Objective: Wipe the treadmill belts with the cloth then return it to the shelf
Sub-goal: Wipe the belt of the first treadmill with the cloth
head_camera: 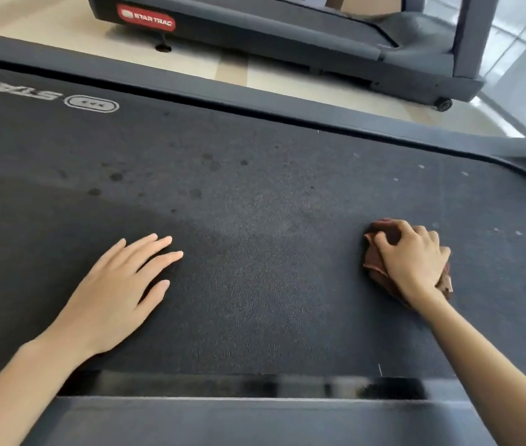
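Head view looks down on one reddish-brown cloth (373,267), bunched up and lying on the dark treadmill belt (255,204), toward its right end and just short of the curved edge there. The right hand (411,262) covers most of the cloth, its fingers curled over the top and gripping it while pressing it against the belt; folds of fabric stick out to the left of the knuckles and beside the wrist. The left hand (117,291) lies flat on the same belt, well apart from the cloth, fingers straight and slightly spread, holding nothing. Several dark round spots (116,177) mark the belt beyond the left hand, and a few pale flecks (421,166) dot it beyond the right hand. A white logo (91,105) is printed on the belt at the far left. A grey near rail (255,420) and a far rail (223,91) run along the belt's long sides. Two treadmills are in view: beyond the far rail and a strip of pale wooden floor (287,78) stands the second treadmill (255,30), with a red Star Trac label (146,17) on its base and a small wheel (443,104) at its right corner
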